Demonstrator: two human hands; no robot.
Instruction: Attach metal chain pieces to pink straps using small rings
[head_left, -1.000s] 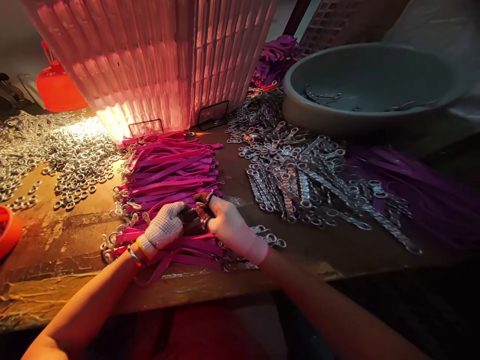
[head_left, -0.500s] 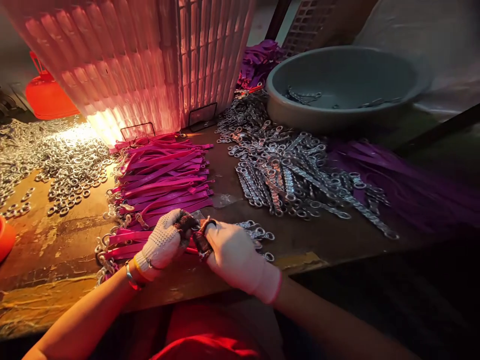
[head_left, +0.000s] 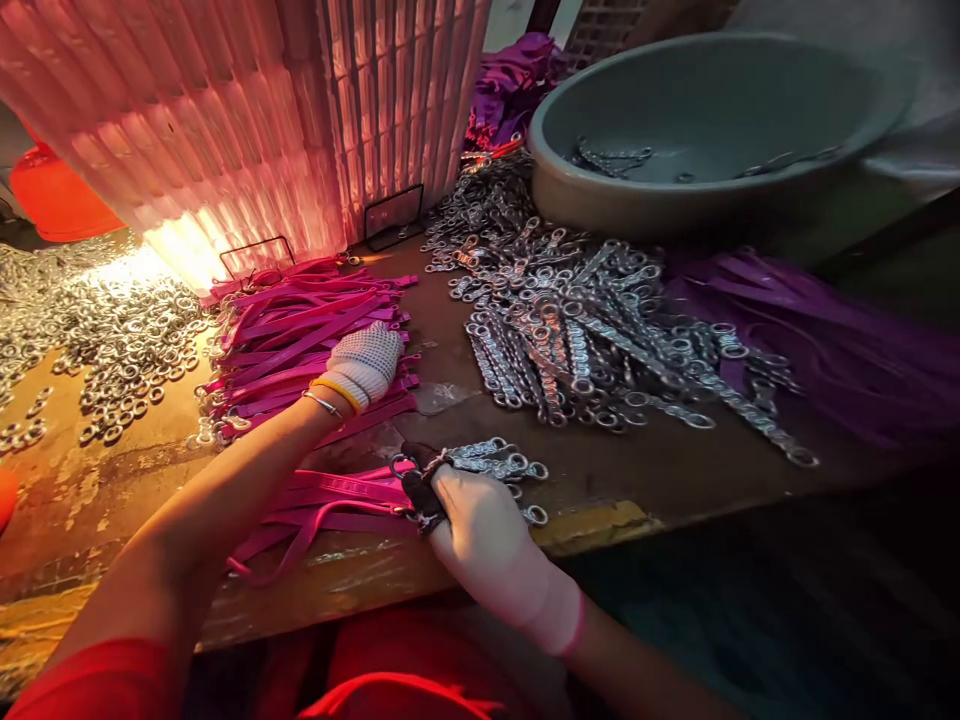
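Note:
My left hand (head_left: 366,365), in a dotted white glove, rests over a row of magenta straps (head_left: 300,345) with metal clips at their left ends. Its fingers curl down out of sight; what they hold, if anything, is hidden. My right hand (head_left: 484,540), in a plain pale glove with dark fingertip covers, is closed near the front edge. A small bunch of magenta straps (head_left: 345,500) runs leftward from its fingers, and a metal ring (head_left: 401,465) shows at the fingertips. Just beyond that hand lie several short chains (head_left: 499,460).
A heap of metal chains (head_left: 570,330) covers the right middle of the table. Behind it stands a grey-green basin (head_left: 675,200). Loose metal rings (head_left: 142,350) lie at left beside a ribbed translucent panel (head_left: 247,130). Purple straps (head_left: 795,330) spread at far right.
My hands have parted. The left has moved up and away onto the strap row; the right has shifted slightly right and nearer. The front straps' metal ends are now at my right hand.

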